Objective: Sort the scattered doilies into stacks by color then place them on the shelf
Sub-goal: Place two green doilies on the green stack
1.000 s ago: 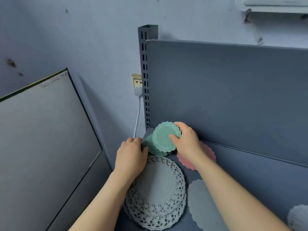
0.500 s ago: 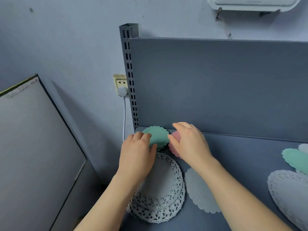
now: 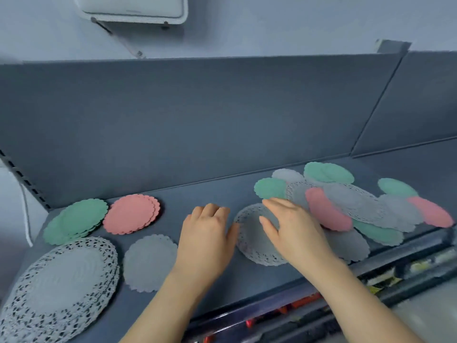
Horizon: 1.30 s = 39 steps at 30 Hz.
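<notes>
Sorting looks partway done: at the left of the shelf sit a green stack, a pink stack, a big lace stack and a small white doily — the mixed pile lies to the right. The left hand is low over the shelf, fingers loosely bent, holding nothing. The right hand spreads straight fingers over a lace doily, tips near a green doily, gripping nothing. The next move probably calls for pinching one thin edge and matching it to its stack
</notes>
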Each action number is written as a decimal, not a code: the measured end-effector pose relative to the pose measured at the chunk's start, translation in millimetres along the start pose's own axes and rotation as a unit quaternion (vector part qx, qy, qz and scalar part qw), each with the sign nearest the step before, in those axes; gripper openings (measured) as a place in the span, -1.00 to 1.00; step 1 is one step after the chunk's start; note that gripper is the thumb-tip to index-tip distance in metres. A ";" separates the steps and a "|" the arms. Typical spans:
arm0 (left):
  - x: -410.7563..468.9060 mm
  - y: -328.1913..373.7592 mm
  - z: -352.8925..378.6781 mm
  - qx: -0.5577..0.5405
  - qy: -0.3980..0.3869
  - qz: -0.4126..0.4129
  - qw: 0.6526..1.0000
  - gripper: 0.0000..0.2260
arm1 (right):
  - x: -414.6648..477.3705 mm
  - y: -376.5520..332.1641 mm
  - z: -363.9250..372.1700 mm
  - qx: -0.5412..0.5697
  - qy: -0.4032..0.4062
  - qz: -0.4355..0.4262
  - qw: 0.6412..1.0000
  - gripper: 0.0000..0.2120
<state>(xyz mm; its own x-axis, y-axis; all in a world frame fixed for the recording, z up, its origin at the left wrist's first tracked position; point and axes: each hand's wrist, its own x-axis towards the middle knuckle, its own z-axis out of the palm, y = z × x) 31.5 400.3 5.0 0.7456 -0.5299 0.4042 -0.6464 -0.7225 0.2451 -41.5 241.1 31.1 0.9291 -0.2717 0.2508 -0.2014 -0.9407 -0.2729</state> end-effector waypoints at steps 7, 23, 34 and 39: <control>33.8 140.6 60.7 -0.056 -0.024 0.038 0.997 -0.78 | -34.7 142.8 -45.3 -0.013 -0.007 0.067 0.998 -0.70; 177.3 206.2 159.0 -0.038 -0.109 -0.056 0.992 -0.67 | 57.3 295.6 -42.3 0.045 -0.052 0.082 0.994 -0.60; 236.8 187.5 188.1 -0.017 -0.152 -0.124 0.980 -0.62 | 166.5 326.3 -12.5 0.040 -0.227 0.023 0.973 -0.36; 242.3 189.2 196.0 -0.029 -0.159 -0.133 0.978 -0.61 | 180.3 339.4 -8.3 0.111 -0.201 0.093 0.969 -0.25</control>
<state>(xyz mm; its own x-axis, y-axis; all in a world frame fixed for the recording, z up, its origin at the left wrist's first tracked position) 121.7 48.2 -23.4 0.8955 -0.4443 0.0280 -0.4239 -0.8319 0.3581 55.0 -128.9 -8.6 0.9381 -0.2887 -0.1912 -0.3460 -0.8040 -0.4835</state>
